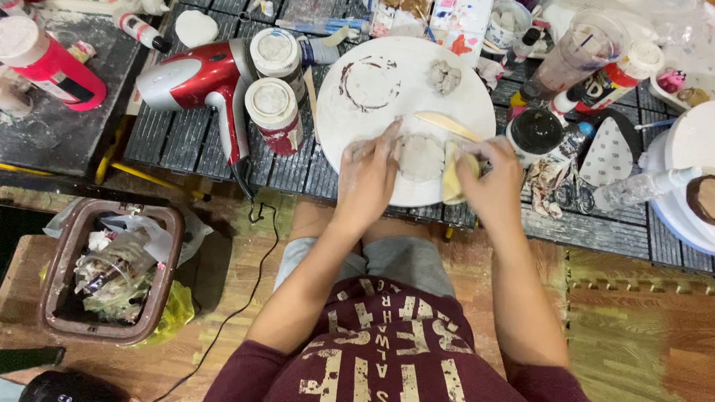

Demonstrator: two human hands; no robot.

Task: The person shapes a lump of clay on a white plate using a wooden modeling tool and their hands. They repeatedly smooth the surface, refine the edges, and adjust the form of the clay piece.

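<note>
On the near edge of a round white work board (458,101), a flattened grey clay disc (420,156) lies between two hands. The disc is already pressed flat and roughly round, so the shaping looks well underway, though its rim is uneven and probably needs more smoothing. Being round, the disc has no clear long axis and points no particular way; it lies flat, face up. The left hand (368,176) rests on the board with fingers stretched and spread, tips touching the disc's left edge. The right hand (497,179) has fingers curled around a yellow sponge (453,175), pressed against the disc's right edge. Farther up the board lie a pale wooden modelling tool (448,124), a small grey clay lump (444,75) and a dark ring mark (369,83). Left of the board, on the slatted dark bench (295,162), sits a red hair dryer (206,78).
</note>
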